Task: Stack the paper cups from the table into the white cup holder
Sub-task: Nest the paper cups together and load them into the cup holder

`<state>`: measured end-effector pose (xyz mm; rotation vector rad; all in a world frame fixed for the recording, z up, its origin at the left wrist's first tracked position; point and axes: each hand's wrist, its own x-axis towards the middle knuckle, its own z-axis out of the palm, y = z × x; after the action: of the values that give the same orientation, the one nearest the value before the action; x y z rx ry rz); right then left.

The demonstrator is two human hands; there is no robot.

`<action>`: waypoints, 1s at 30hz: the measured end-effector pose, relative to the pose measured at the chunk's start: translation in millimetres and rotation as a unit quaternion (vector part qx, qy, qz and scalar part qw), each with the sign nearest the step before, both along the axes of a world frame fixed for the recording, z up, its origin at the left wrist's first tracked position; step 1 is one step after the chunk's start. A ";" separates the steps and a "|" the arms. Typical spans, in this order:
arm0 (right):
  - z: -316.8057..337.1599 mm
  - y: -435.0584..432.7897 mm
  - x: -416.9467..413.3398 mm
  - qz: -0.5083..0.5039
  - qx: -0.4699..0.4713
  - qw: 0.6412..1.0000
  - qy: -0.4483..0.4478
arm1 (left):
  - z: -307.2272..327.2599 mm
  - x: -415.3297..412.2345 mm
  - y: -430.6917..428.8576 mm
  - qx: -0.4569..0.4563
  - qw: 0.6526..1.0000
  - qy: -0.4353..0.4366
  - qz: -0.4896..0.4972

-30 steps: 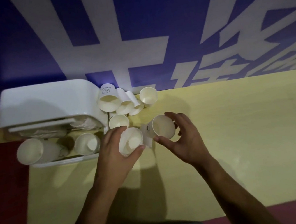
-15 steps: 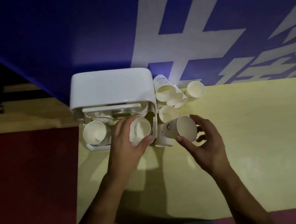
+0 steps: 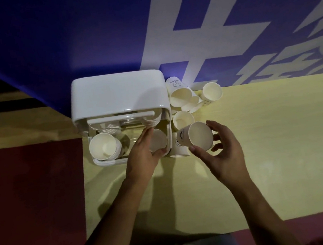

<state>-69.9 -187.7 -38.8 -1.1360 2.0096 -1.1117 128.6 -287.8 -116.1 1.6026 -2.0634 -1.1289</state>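
Change vs 1.0 s ago: left hand (image 3: 142, 155) and its plain cup (image 3: 158, 142) moved from over the surface (image 3: 263, 150) to inside the white cup holder (image 3: 118, 95).
Change vs 0.5 s ago: left fingers reaching slightly further under the holder's top. Right hand (image 3: 225, 155) nearly unmoved.
Left hand: fingers on the far side and thumb on the near side, curled round the plain cup. Forearm running diagonally up across the surface.
Right hand: thumb at the near rim and fingers spread round the far side, pinching a printed cup (image 3: 198, 136). Cup tilted, mouth toward the camera, just right of the holder.
Holder: at the left end of the yellow surface, against the blue backdrop (image 3: 64, 42).
Holder, left compartment: cup stack (image 3: 104, 146), mouths facing the camera.
Holder, right compartment: plain cup, gripped by the left hand.
Surface, right of holder: loose cups (image 3: 179, 99) clustered at the backdrop. One upright cup (image 3: 183, 119) nearer. One lying cup (image 3: 177, 148) under the printed cup.
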 end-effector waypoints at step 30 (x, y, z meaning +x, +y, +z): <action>-76.7 -72.1 40.6 0.288 0.068 0.954 0.048 | -8.5 14.4 17.9 0.083 0.981 0.112 0.137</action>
<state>-29.3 -259.8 -115.6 -1.5847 1.6221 -0.6203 142.9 -269.9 -124.6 1.6835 -1.5892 -1.3361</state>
